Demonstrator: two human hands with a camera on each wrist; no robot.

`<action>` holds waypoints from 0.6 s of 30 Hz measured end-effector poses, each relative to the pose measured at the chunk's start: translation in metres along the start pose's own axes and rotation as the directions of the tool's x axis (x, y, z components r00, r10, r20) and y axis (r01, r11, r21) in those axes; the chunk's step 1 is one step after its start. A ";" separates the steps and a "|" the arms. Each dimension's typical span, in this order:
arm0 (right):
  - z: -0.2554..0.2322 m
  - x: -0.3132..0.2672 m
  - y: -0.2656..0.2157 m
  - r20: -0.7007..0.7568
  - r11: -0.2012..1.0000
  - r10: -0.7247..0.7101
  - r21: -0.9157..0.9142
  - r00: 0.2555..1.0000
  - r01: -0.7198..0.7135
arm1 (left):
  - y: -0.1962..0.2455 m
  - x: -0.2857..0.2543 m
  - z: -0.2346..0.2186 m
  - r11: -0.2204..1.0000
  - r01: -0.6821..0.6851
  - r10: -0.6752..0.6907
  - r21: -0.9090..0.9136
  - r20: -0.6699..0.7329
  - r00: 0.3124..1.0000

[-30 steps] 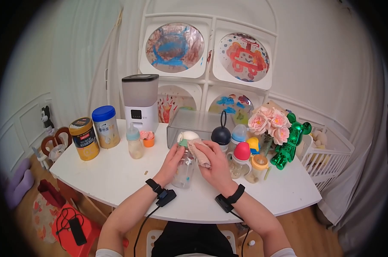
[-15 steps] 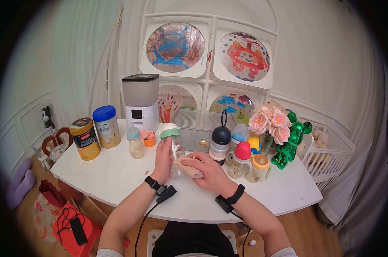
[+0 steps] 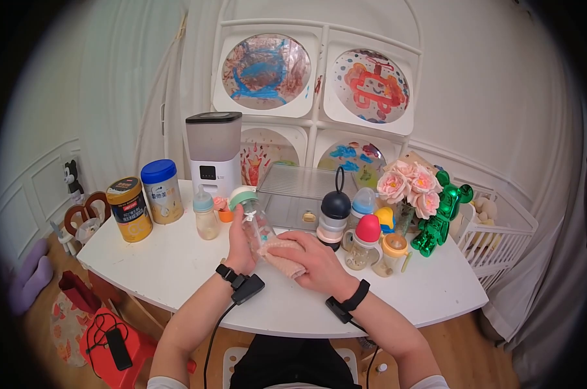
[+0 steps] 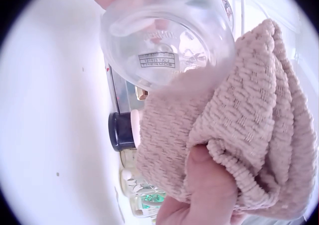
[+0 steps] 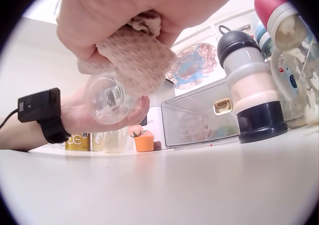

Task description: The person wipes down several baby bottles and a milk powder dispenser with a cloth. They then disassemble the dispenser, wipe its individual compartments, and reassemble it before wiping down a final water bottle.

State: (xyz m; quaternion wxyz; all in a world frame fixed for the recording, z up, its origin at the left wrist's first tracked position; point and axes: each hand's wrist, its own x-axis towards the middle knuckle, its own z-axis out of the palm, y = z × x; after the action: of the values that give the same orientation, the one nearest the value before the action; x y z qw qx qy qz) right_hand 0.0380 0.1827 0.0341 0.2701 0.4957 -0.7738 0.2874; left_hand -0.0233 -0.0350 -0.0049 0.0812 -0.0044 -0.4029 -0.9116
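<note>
A clear bottle (image 3: 257,224) with a green and white cap (image 3: 243,197) is tilted above the table, its base toward the person. My left hand (image 3: 240,249) grips its side. Pinched in my right hand (image 3: 320,264) is a folded beige-pink cloth (image 3: 284,254), which touches the bottle near its base. In the left wrist view the bottle's round base (image 4: 158,50) shows printed text, with the cloth (image 4: 249,100) against its edge. The right wrist view shows the cloth (image 5: 137,60) under my right hand (image 5: 144,10), partly covering the bottle (image 5: 107,99).
On the white table (image 3: 196,285) stand two formula cans (image 3: 162,194), a dispenser (image 3: 214,155), a small bottle (image 3: 206,219) and an orange pot (image 3: 226,214). A clear box (image 3: 292,201) is behind the hands. To the right are a stacked container (image 3: 333,217), several bottles (image 3: 363,243), flowers (image 3: 407,185) and a green bear figure (image 3: 440,217).
The bottle has come away from the box, turned upright, then tilted with its cap to the left. The cloth has moved from the cap down to the bottle's lower part.
</note>
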 end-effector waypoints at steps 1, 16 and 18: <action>0.000 0.000 0.000 -0.001 1.000 0.003 -0.001 1.000 -0.003 | 0.003 -0.001 0.000 1.000 0.024 -0.024 -0.020 0.031 0.999; -0.001 -0.003 0.000 0.110 0.994 0.099 -0.065 0.989 -0.093 | -0.003 0.010 -0.007 0.996 -0.077 0.075 0.051 0.044 0.996; 0.005 -0.007 0.005 0.177 0.970 0.218 -0.145 0.960 -0.194 | -0.001 0.009 -0.010 0.995 -0.085 0.083 0.048 0.041 0.996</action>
State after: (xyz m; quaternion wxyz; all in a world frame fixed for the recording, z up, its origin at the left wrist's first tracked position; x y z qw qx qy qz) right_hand 0.0354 0.1851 0.0254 0.1937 0.4195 -0.8602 0.2157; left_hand -0.0321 -0.0430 -0.0124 0.1114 -0.0372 -0.4262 -0.8970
